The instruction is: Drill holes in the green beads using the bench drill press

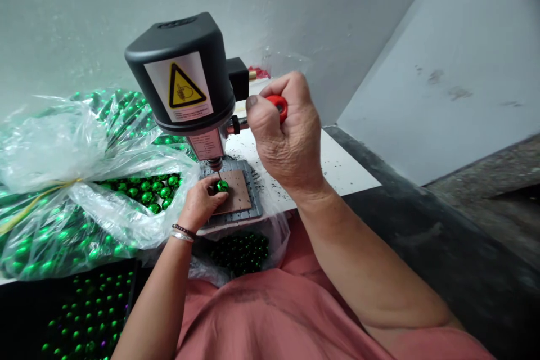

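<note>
Your left hand: curled over a mirror-green ball (221, 186), fingers (206, 187) wrapped around its side and holding it down on the pad. Two bracelets (183, 234) sit on that wrist.

Your right hand: closed in a fist around the red handle (277, 107) of the feed lever, well above the pad and to the right of the drill head.

Green ball: on the brown pad (238, 191), close to its left edge and directly under the drill bit, partly covered by your left hand.

Drill bit: thin, pointing straight down from the chuck; its tip is at the top of the green ball, but you cannot tell whether it touches.

Bench drill press: black motor housing (177, 67) with a yellow warning label (181, 87), tilted in view by the head camera.

Base: a dark grey ribbed mat (256, 202) under the brown pad, on the white worktop (320, 163), with black specks (259, 180) scattered beside it.

To your left: a clear plastic bag (50, 146) full of green balls, tied with yellow cord (37, 205).

Below the worktop: a black tray (84, 315) of green balls in rows, and a second bag (238, 253) of darker green balls against your pink shirt (270, 315).
</note>
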`<state>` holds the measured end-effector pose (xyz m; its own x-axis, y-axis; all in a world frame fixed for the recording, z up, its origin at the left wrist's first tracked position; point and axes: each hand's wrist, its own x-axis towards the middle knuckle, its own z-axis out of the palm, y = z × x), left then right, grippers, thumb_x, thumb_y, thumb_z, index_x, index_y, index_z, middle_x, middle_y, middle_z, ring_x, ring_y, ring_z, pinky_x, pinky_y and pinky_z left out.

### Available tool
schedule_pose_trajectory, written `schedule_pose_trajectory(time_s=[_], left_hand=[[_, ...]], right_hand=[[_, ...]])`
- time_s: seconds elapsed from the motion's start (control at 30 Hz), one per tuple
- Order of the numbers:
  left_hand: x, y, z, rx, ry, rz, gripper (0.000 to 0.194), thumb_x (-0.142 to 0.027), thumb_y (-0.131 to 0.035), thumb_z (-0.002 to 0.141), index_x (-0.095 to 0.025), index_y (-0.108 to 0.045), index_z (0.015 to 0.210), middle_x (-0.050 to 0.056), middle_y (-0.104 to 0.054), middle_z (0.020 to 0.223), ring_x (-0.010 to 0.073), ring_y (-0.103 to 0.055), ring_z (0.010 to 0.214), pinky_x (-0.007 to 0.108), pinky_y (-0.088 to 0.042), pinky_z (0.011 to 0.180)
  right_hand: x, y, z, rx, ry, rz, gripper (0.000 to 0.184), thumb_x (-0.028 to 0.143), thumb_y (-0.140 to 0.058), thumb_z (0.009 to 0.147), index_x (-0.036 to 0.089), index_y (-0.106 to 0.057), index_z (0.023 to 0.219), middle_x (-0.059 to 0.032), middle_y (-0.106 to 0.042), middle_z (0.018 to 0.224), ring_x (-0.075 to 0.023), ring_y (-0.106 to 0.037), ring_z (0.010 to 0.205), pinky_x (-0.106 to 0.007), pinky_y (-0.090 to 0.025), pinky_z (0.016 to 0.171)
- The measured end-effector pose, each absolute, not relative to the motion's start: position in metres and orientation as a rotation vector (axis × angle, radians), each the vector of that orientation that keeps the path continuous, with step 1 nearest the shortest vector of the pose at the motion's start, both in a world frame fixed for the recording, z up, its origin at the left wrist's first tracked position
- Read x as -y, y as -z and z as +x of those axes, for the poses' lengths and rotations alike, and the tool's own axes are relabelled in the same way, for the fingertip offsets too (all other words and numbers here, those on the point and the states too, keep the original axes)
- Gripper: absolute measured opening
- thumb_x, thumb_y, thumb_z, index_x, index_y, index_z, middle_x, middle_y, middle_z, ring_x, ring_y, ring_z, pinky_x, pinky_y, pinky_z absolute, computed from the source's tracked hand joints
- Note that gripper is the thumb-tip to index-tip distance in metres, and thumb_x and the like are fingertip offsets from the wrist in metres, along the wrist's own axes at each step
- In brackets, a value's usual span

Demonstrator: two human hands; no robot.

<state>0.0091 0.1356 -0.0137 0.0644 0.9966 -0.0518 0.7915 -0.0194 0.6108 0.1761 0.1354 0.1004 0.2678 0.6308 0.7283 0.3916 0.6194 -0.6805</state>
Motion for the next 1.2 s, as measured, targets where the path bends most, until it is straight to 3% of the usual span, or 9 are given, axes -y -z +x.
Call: schedule_pose_trajectory(time_s=[0.4,0.7,0.83,1.03,1.2], left_hand=[[-0.14,0.014,0.011,-1.732,-0.558,1.871,0.036,-0.032,-0.063,0.072,-0.023,-0.067,0.107,0.002,-0.071,0.1,0.0192,-0.063,0.088,0.026,-0.045,0.079],[-0.141,0.022,0.011,-1.756,-0.576,1.899,0.045,-0.032,-0.064,0.072,-0.02,-0.064,0.115,0.007,-0.067,0.111,0.0214,-0.061,0.1,0.032,-0.043,0.091],[-0.139,0.02,0.011,-1.749,-0.593,1.899,0.044,-0.031,-0.064,0.073,-0.02,-0.064,0.115,0.007,-0.068,0.11,0.0216,-0.061,0.099,0.032,-0.043,0.09],[-0.137,0.018,0.012,-1.725,-0.618,1.917,0.033,-0.029,-0.063,0.073,-0.019,-0.068,0.103,0.005,-0.071,0.096,0.0194,-0.062,0.087,0.03,-0.045,0.084],[-0.137,0.021,0.011,-1.733,-0.618,1.906,0.033,-0.031,-0.064,0.072,-0.021,-0.069,0.103,0.004,-0.071,0.097,0.0203,-0.063,0.088,0.029,-0.045,0.081]], right_hand=[[-0.126,-0.112,0.186,1.508,-0.108,-1.079,0.019,0.032,-0.047,0.081,0.019,-0.042,0.068,0.0062,-0.036,0.056,-0.0014,-0.03,0.05,-0.018,-0.033,0.052],[-0.116,-0.077,0.183,1.546,0.017,-0.917,0.01,0.019,-0.045,0.082,0.018,-0.049,0.073,0.0059,-0.044,0.059,-0.001,-0.035,0.051,-0.019,-0.041,0.058],[-0.116,-0.061,0.181,1.502,0.113,-0.895,0.006,0.016,-0.047,0.08,0.017,-0.048,0.074,0.0066,-0.042,0.057,-0.0006,-0.032,0.05,-0.018,-0.04,0.057],[-0.118,-0.044,0.177,1.465,0.207,-0.913,0.005,0.014,-0.049,0.079,0.018,-0.048,0.082,0.005,-0.05,0.066,-0.0004,-0.039,0.052,-0.016,-0.036,0.051],[-0.12,-0.037,0.173,1.418,0.234,-0.915,0.005,0.015,-0.048,0.08,0.019,-0.048,0.083,0.004,-0.051,0.067,-0.0023,-0.044,0.056,-0.017,-0.039,0.053]])
